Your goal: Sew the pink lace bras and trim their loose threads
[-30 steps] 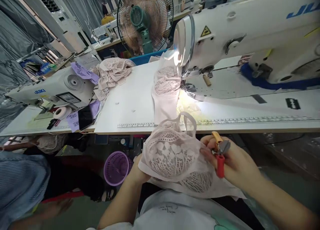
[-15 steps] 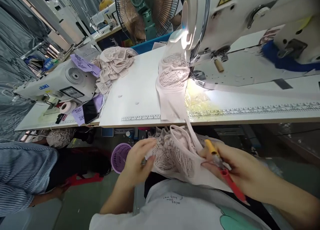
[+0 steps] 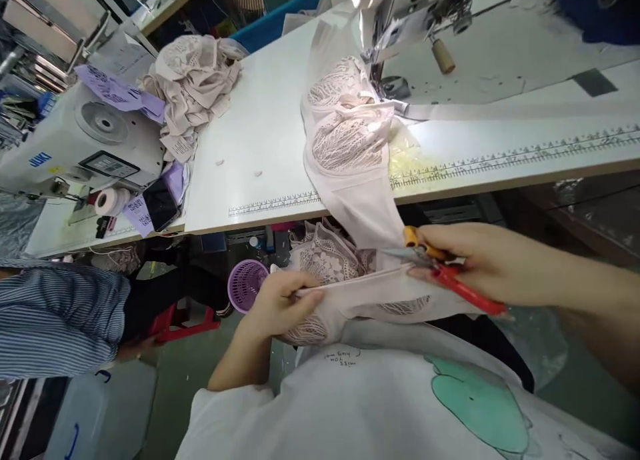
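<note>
Over my lap, my left hand (image 3: 287, 303) pinches the edge of a beige lace bra (image 3: 370, 293). My right hand (image 3: 475, 263) grips scissors (image 3: 457, 283) with red and yellow handles, their blades pointing left beside the bra's upper edge; its fingertips also touch the fabric. Another beige lace bra (image 3: 350, 143) lies on the white table by the sewing machine's needle area (image 3: 377, 67), its lower band hanging over the table edge close to the scissors. Lace fabric (image 3: 325, 253) shows behind the bra in my hands.
A sewing table (image 3: 270, 140) spans the front, with a heap of beige garments (image 3: 193, 80) at its left. A second sewing machine (image 3: 95, 133), a phone (image 3: 161, 203) and a purple basket (image 3: 247, 285) are on the left. A person in a striped shirt (image 3: 60, 320) sits at far left.
The view has shifted down and nearer the table. The bra in my lap is now stretched between my hands, my left hand has closed on its edge, and the scissors' blades point left.
</note>
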A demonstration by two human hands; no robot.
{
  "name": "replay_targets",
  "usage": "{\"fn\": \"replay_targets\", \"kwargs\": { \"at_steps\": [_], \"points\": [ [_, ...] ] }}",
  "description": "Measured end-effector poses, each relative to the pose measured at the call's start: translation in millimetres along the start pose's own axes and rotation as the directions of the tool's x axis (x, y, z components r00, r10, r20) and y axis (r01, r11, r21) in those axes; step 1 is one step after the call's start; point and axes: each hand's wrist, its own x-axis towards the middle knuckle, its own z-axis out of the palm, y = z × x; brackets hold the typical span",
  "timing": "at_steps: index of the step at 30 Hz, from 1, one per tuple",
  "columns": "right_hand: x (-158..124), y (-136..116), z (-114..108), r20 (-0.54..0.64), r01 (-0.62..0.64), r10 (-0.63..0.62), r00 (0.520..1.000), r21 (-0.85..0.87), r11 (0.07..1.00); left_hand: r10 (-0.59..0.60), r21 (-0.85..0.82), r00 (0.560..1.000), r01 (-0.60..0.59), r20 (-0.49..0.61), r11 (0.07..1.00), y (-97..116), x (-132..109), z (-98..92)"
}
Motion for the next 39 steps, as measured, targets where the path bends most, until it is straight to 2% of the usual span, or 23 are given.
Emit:
{"fn": "replay_targets", "kwargs": {
  "at_steps": [3, 5, 8, 11, 14, 16, 19, 21, 24, 26, 29, 39],
  "points": [
    [8, 3, -7, 0.016, 0.016, -0.015, 1.0, -0.012, 1.0, -0.188, -0.055, 0.982, 0.19, 0.031, 0.98, -18, -6, -3.0],
    [15, 0, -7, 0.031, 0.007, -0.007, 0.999, -0.005, 1.0, -0.224, -0.001, 0.972, 0.225, 0.067, 0.974, -29, -6, -0.4],
    [22, -3, -5, 0.07, 0.011, -0.012, 0.997, 0.012, 1.0, -0.192, 0.2, 0.975, 0.167, 0.112, 0.966, -37, 1, 7.0],
    [25, -4, -1, 0.077, 0.03, -0.032, 0.997, 0.017, 0.999, -0.05, 0.269, 0.991, 0.014, 0.127, 0.963, -31, 16, 19.4],
    [26, -3, 1, 0.108, 0.04, -0.04, 0.993, 0.009, 0.999, 0.122, 0.153, 0.989, -0.134, 0.089, 0.979, -17, 35, 36.2],
    [26, -3, 1, 0.115, 0.052, -0.051, 0.992, -0.003, 0.999, 0.136, 0.069, 0.989, -0.14, 0.056, 0.988, -7, 46, 46.8],
    [28, -6, -3, 0.119, 0.056, -0.05, 0.992, -0.051, 0.997, 0.024, -0.096, 0.998, -0.019, 0.053, 0.995, 2, 56, 57.1],
    [30, -8, -6, 0.145, 0.031, -0.019, 0.989, -0.082, 0.996, -0.082, -0.264, 0.993, 0.102, 0.087, 0.959, 2, 59, 59.8],
    [33, -10, -10, 0.191, -0.02, 0.037, 0.981, -0.093, 0.996, -0.196, -0.505, 0.962, 0.266, 0.189, 0.821, -2, 59, 59.5],
    [35, -12, -11, 0.218, -0.037, 0.057, 0.974, -0.095, 0.995, -0.24, -0.587, 0.941, 0.335, 0.236, 0.737, -4, 59, 58.4],
    [38, -15, -12, 0.259, -0.034, 0.063, 0.964, -0.113, 0.993, -0.284, -0.613, 0.928, 0.373, 0.242, 0.696, -6, 60, 57.3],
    [40, -23, -13, 0.253, -0.004, 0.045, 0.966, -0.161, 0.987, -0.319, -0.576, 0.925, 0.379, 0.208, 0.724, -5, 61, 56.4]
  ]
}}
